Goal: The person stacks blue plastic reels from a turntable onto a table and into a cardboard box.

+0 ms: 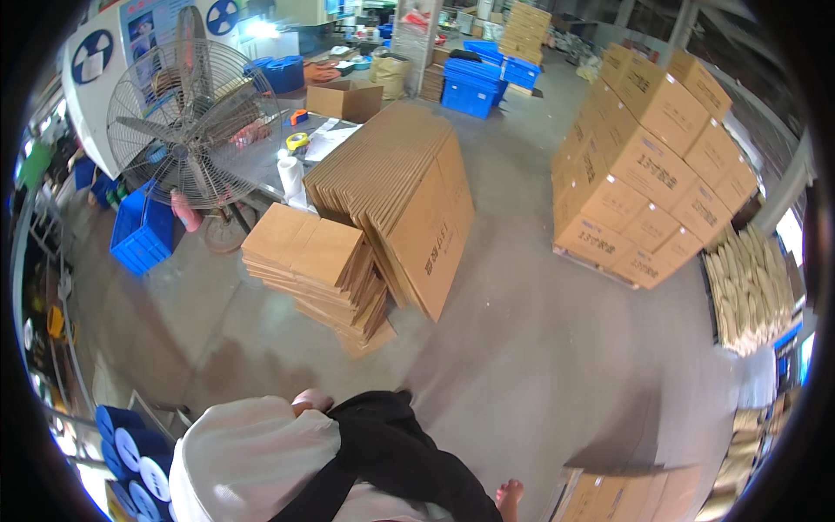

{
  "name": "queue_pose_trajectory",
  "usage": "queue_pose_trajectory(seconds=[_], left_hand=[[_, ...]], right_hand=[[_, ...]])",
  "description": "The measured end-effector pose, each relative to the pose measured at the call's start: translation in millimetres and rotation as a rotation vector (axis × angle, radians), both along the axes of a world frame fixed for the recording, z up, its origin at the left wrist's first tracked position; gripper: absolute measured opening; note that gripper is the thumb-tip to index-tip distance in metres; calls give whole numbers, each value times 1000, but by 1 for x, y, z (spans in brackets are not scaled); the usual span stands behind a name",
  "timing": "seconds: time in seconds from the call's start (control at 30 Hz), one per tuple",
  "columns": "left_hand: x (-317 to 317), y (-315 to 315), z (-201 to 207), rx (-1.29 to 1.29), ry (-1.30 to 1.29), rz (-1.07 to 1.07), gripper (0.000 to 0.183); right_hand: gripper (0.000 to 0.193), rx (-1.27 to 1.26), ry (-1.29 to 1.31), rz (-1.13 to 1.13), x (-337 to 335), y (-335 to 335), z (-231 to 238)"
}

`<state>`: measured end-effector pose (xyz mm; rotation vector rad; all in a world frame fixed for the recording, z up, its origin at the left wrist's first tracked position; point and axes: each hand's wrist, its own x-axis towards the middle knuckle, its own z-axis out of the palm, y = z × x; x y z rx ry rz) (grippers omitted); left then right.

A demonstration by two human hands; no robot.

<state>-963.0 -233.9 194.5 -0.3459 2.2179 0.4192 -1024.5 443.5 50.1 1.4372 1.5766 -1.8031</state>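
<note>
My left hand [311, 401] shows small and blurred at the front of my body, past a white garment; its fingers cannot be made out. Low on the right, my right hand [510, 492] hangs beside my dark clothing with its fingers loosely apart and nothing visible in it. Ahead of me stands a stack of flat folded cartons [304, 248], small ones piled unevenly. Behind it, large flattened cartons [426, 213] lean upright in a tight row. Neither hand touches them. Nearest to my right hand is a brown carton [631, 496] at the lower edge.
A caged fan [187, 130] and a blue crate [143, 228] stand at the left. Paper, tape and an open box [344, 99] lie on a table. Sealed cartons [644, 165] are piled on a pallet at the right. Blue rolls [130, 448] sit lower left.
</note>
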Motion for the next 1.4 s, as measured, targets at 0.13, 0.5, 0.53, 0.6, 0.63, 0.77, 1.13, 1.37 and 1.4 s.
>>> queue_pose_trajectory(seconds=[0.13, 0.5, 0.53, 0.6, 0.63, 0.77, 1.13, 1.37, 1.4], left_hand=[[-6, 1, -32, 52, -87, 328, 26], [-406, 23, -25, 45, 51, 66, 20], [-476, 28, 7, 15, 113, -8, 20], [-569, 24, 19, 197, 220, 441, 37], [-617, 27, 17, 4, 337, 291, 40], [-766, 46, 58, 81, 221, 381, 46], [-891, 51, 7, 31, -85, -2, 29], [-962, 54, -16, 116, -148, 425, 29], [-983, 49, -26, 128, -159, 452, 29]], right_hand=[[27, 215, 169, 294, -192, -96, 55], [48, 271, 329, 1094, -474, -180, 115], [47, 279, 281, 943, -493, -158, 99], [42, 229, 211, 760, -532, -142, 111], [42, 241, 170, 728, -557, -131, 106], [40, 231, 30, 685, -661, -98, 74], [35, 199, 10, 893, -1055, -90, 62], [30, 59, 372, 906, -1354, -239, 49], [33, -8, 419, 912, -1386, -266, 50]])
